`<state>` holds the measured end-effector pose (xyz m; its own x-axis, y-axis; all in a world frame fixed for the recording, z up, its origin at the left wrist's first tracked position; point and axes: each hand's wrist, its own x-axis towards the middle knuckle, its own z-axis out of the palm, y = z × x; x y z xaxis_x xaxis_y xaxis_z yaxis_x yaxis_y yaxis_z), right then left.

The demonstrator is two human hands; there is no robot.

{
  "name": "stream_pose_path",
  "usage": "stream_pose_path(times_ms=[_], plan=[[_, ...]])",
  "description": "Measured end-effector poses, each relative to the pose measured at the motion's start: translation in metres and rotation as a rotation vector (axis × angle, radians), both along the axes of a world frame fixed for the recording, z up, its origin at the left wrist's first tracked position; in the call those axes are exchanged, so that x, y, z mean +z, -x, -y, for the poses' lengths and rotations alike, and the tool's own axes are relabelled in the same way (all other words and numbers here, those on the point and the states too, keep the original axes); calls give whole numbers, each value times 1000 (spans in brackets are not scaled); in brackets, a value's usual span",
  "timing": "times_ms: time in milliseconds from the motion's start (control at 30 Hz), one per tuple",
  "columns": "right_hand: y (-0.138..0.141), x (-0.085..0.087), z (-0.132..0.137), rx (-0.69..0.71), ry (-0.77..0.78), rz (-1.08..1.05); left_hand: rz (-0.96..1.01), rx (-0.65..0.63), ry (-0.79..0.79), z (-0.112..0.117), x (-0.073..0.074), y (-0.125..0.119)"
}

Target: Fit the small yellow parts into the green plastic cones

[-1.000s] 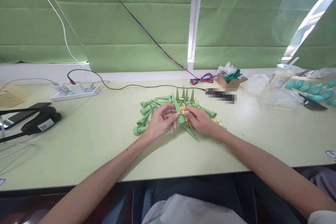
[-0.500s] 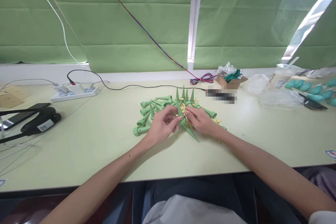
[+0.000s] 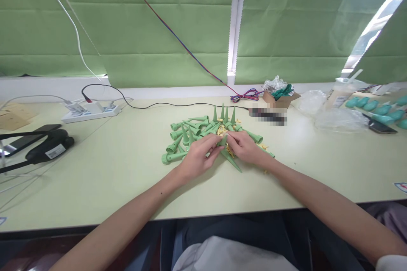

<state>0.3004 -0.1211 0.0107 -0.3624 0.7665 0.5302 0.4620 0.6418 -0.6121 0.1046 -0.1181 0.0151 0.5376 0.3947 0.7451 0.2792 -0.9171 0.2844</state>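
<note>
My left hand (image 3: pixel 201 156) is closed around a green plastic spike (image 3: pixel 223 140), which looks short from this angle. Close against its right side is my right hand (image 3: pixel 245 147), fingers pinched together; whatever is in them is hidden. Under and behind both hands lie small yellow pieces (image 3: pixel 231 151), partly covered. Another green spike (image 3: pixel 233 162) points toward the table's front edge just below the hands. Several more green spikes (image 3: pixel 176 157) with ribbed round caps lie to the left, and a few cones (image 3: pixel 223 113) stand upright behind.
On the left of the table (image 3: pixel 127 186) are a power strip (image 3: pixel 92 114) and a black strapped device (image 3: pixel 49 146). A cardboard box (image 3: pixel 280 99), a drink cup (image 3: pixel 338 95), plastic bags (image 3: pixel 340 119) and teal bulb-shaped items (image 3: pixel 381 109) stand at the back right.
The held green spike has turned from upright to tilted and now looks shorter. My left hand has shifted slightly right, closer to my right hand, which has hardly moved.
</note>
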Motion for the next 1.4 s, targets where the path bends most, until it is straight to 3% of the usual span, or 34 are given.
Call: stream_pose_path(times_ms=[167,367,533,800,1400], plan=[[0,0,-1,5,46,-14,-16,-21,-75,0,-4,-2],[2,1,0,-35,80,-81,56,85,245,5,-2,-5],[3,0,0,-24,155,-154,132,91,450,7,4,-7],[4,4,5,108,361,-279,193,123,538,5,6,-7],[5,4,6,1,207,-101,255,77,668,5,9,-8]])
